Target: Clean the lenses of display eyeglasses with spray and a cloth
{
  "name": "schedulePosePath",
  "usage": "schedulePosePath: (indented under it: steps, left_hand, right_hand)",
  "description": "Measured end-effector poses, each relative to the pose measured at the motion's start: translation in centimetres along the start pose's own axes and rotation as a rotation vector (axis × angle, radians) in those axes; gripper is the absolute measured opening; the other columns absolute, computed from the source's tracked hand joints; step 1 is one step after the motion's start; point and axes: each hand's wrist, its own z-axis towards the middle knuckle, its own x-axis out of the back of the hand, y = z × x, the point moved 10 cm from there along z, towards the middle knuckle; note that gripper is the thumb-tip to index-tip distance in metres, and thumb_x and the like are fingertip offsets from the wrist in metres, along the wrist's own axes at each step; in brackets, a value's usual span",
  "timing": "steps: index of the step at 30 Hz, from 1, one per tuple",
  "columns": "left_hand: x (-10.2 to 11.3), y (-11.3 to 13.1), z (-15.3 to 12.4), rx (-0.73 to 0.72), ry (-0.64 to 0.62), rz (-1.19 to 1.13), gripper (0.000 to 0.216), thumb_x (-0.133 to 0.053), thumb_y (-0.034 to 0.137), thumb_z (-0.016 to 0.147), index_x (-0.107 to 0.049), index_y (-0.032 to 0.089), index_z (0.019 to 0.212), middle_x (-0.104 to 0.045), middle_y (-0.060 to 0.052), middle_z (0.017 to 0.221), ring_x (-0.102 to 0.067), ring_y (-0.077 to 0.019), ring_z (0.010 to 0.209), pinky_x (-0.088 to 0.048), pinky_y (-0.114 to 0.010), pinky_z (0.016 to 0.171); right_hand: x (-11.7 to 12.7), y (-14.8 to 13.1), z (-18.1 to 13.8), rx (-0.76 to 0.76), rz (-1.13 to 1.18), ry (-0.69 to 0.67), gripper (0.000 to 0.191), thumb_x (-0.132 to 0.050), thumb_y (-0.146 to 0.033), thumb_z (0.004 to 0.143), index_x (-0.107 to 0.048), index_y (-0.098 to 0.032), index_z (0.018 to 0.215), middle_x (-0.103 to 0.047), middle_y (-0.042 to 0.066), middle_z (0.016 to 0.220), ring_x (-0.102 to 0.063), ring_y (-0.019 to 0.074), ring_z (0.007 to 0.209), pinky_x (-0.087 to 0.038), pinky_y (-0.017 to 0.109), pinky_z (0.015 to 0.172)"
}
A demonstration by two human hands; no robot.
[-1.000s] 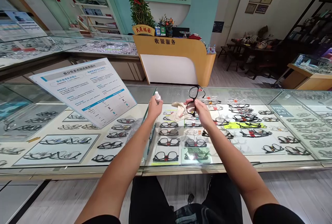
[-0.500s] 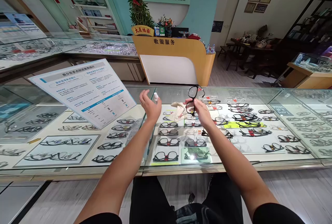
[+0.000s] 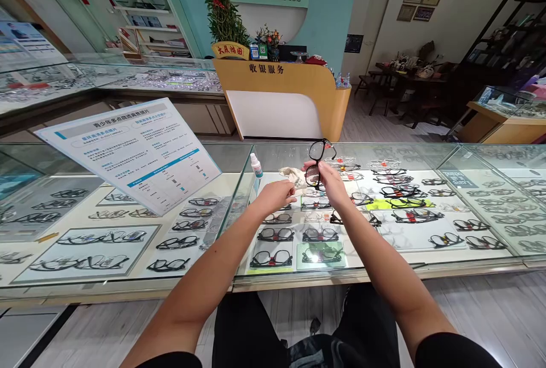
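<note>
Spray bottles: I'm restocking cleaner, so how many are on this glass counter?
1: a small white bottle stands on the counter, beside the cloth and beyond the left hand. Others may be hidden.

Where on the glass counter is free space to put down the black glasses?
Free: counter glass right of the right hand, and the near edge below both hands. Crowded: between spray bottle, cloth and left hand; the sign fills the left.

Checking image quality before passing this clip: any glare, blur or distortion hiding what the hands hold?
Head view: the right hand and its black glasses are sharp; one bright glare patch on the glass counter lies nearer the camera, clear of them; wide-angle lens bows the counter's edges.
</note>
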Motion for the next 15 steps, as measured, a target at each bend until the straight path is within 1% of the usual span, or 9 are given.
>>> schedulePosePath:
  steps: [2, 4, 5, 7, 9, 11, 13, 15]
  left_hand:
    - [0.2, 0.0, 0.1, 0.000, 0.033, -0.011, 0.015, -0.077, 0.024, 0.085, -0.066, 0.026, 0.075, -0.073, -0.010, 0.087, -0.069, -0.0322, 0.085, -0.044, -0.037, 0.077]
    - [0.8, 0.2, 0.0, -0.004, 0.076, -0.026, 0.018, -0.072, 0.021, 0.089, -0.063, 0.027, 0.075, -0.072, -0.012, 0.089, -0.069, -0.0339, 0.091, -0.044, -0.038, 0.079]
    - [1.1, 0.3, 0.0, -0.003, 0.099, -0.029, 0.017, -0.069, 0.022, 0.091, -0.061, 0.027, 0.077, -0.071, -0.012, 0.090, -0.068, -0.0337, 0.091, -0.043, -0.039, 0.079]
    - [2.0, -0.2, -0.1, 0.041, 0.161, -0.084, 0.012, -0.063, 0.025, 0.097, -0.060, 0.028, 0.086, -0.067, -0.008, 0.084, -0.064, -0.0309, 0.082, -0.042, -0.038, 0.077]
    - [2.9, -1.9, -0.3, 0.162, 0.261, -0.303, 0.009, -0.061, 0.028, 0.100, -0.058, 0.028, 0.092, -0.060, -0.002, 0.074, -0.057, -0.0267, 0.070, -0.040, -0.037, 0.073]
    - [3.2, -4.2, -0.6, 0.304, 0.360, -0.589, 0.007, -0.064, 0.029, 0.099, -0.058, 0.028, 0.095, -0.055, 0.003, 0.069, -0.051, -0.0230, 0.064, -0.038, -0.034, 0.070]
    - [3.0, -5.7, -0.6, 0.398, 0.410, -0.777, 0.008, -0.067, 0.030, 0.097, -0.060, 0.027, 0.099, -0.057, 0.004, 0.070, -0.051, -0.0206, 0.064, -0.038, -0.032, 0.069]
    - [2.7, -6.5, -0.3, 0.439, 0.412, -0.868, 0.014, -0.067, 0.036, 0.096, -0.062, 0.025, 0.103, -0.063, 0.003, 0.075, -0.057, -0.0199, 0.067, -0.042, -0.031, 0.068]
  right_hand:
    - [0.0, 0.0, 0.0, -0.004, -0.008, 0.001, 0.055, -0.059, -0.072, 0.102, -0.083, -0.025, 0.115, -0.083, 0.009, 0.112, -0.072, 0.0257, 0.106, -0.055, 0.037, 0.092]
    - [0.1, 0.1, 0.0, -0.012, -0.018, 0.008, 0.057, -0.059, -0.074, 0.100, -0.083, -0.024, 0.115, -0.083, 0.009, 0.113, -0.072, 0.0256, 0.104, -0.056, 0.038, 0.092]
    - [0.2, 0.1, 0.0, -0.015, -0.021, 0.011, 0.058, -0.059, -0.076, 0.100, -0.083, -0.024, 0.115, -0.083, 0.009, 0.114, -0.072, 0.0255, 0.103, -0.056, 0.038, 0.092]
    - [0.3, 0.2, 0.0, -0.018, -0.018, 0.017, 0.060, -0.061, -0.077, 0.098, -0.083, -0.024, 0.115, -0.083, 0.009, 0.116, -0.072, 0.0251, 0.101, -0.056, 0.038, 0.091]
    - [0.3, 0.2, 0.1, -0.019, -0.002, 0.016, 0.059, -0.062, -0.077, 0.098, -0.082, -0.024, 0.114, -0.083, 0.009, 0.118, -0.072, 0.0247, 0.100, -0.056, 0.038, 0.091]
    - [0.2, 0.4, 0.1, -0.016, 0.020, 0.007, 0.058, -0.063, -0.076, 0.098, -0.082, -0.024, 0.114, -0.083, 0.010, 0.119, -0.073, 0.0246, 0.099, -0.056, 0.038, 0.090]
    - [0.2, 0.5, 0.2, -0.006, 0.033, 0.001, 0.056, -0.063, -0.074, 0.099, -0.082, -0.023, 0.114, -0.083, 0.010, 0.119, -0.074, 0.0244, 0.098, -0.056, 0.038, 0.088]
    - [0.2, 0.7, 0.3, 0.003, 0.029, 0.000, 0.055, -0.062, -0.073, 0.100, -0.082, -0.023, 0.114, -0.084, 0.010, 0.116, -0.074, 0.0244, 0.099, -0.056, 0.037, 0.087]
